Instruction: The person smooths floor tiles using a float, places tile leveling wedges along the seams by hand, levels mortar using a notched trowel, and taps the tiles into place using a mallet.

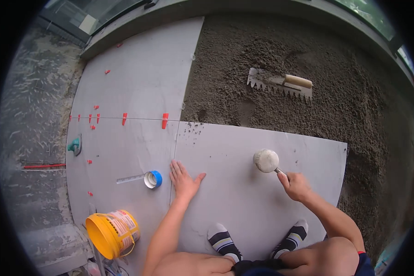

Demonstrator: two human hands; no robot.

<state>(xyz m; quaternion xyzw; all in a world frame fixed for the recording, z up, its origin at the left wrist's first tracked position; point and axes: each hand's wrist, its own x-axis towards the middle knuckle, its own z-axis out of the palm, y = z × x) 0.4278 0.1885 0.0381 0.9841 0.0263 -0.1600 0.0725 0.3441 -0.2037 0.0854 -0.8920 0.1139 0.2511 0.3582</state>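
My left hand (186, 181) lies flat with fingers spread at the left edge of a large grey floor tile (234, 184), across the seam with the neighbouring tile (124, 193). In my right hand (295, 186) is the handle of a mallet with a round, whitish head (266, 161), held over the middle of the same tile. Whether the head touches the surface I cannot tell. My feet in striped socks (223, 239) rest on this tile. Dark crumbs of mortar (193, 131) dot its upper left corner.
A notched trowel (280, 83) lies on the rough mortar bed (225, 60) beyond the tile. Left stand a yellow bucket (103, 237), a blue-and-white roll (152, 179) and a green suction cup (74, 145). Red wedges (165, 121) sit along the seam. A low ledge (138, 25) bounds the far side.
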